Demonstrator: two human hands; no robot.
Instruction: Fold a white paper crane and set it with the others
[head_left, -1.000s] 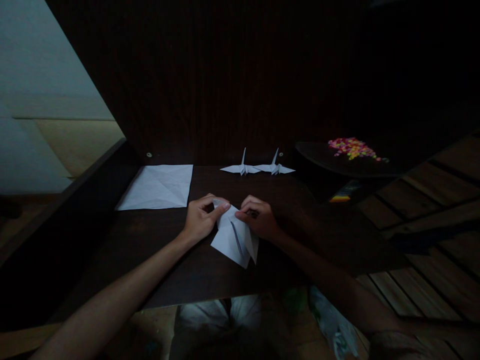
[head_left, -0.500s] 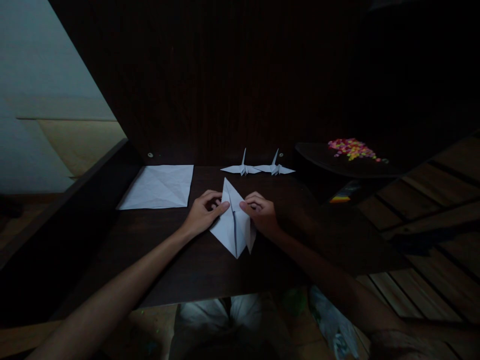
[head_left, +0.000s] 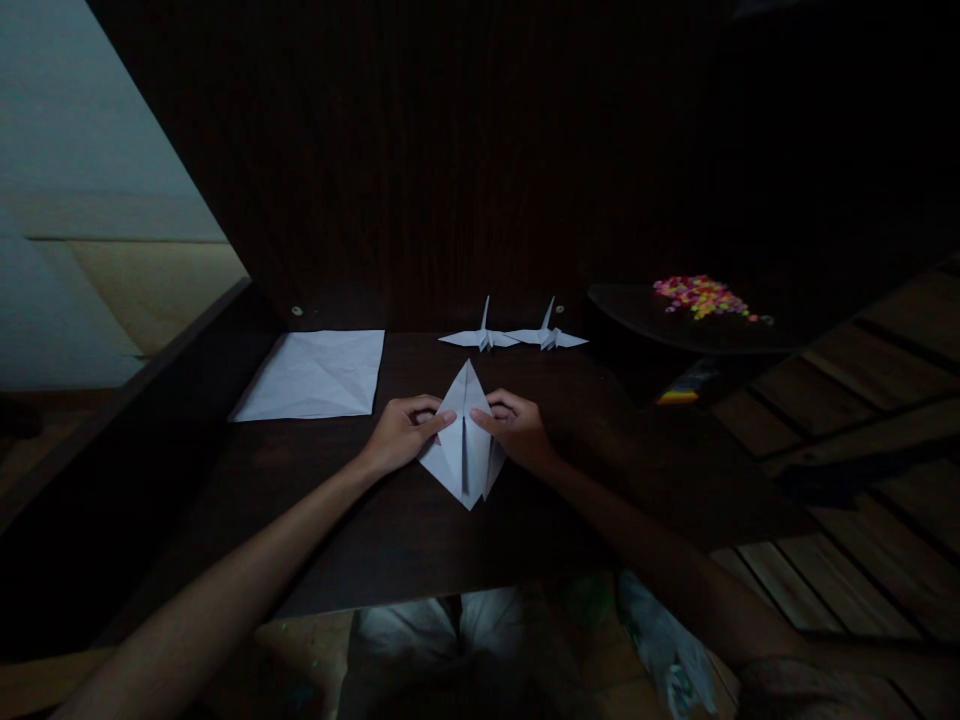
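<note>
A white sheet of origami paper (head_left: 453, 465), folded into a diamond with a slit down its middle, is held just above the dark tabletop. My left hand (head_left: 401, 430) grips its left side, thumb on the front face and fingers curled behind. On the right side my right hand (head_left: 519, 428) pinches it the same way, its thumb close to the central slit. The fingertips behind the paper are partly hidden. Beyond it stand two finished paper cranes, a left crane (head_left: 484, 338) and a right crane (head_left: 551, 338), their wings touching or overlapping.
A creased white paper square (head_left: 315, 375) lies at the back left of the table (head_left: 360, 545). Several small colourful pieces (head_left: 701, 296) are heaped on a curved shelf (head_left: 622, 305) at right. A raised dark side board (head_left: 150, 400) borders the left; a back panel rises behind.
The folded paper has straightened, its top tip moving right to the centre. The offset upper flap now lies more evenly, and both thumbs have shifted slightly on it.
</note>
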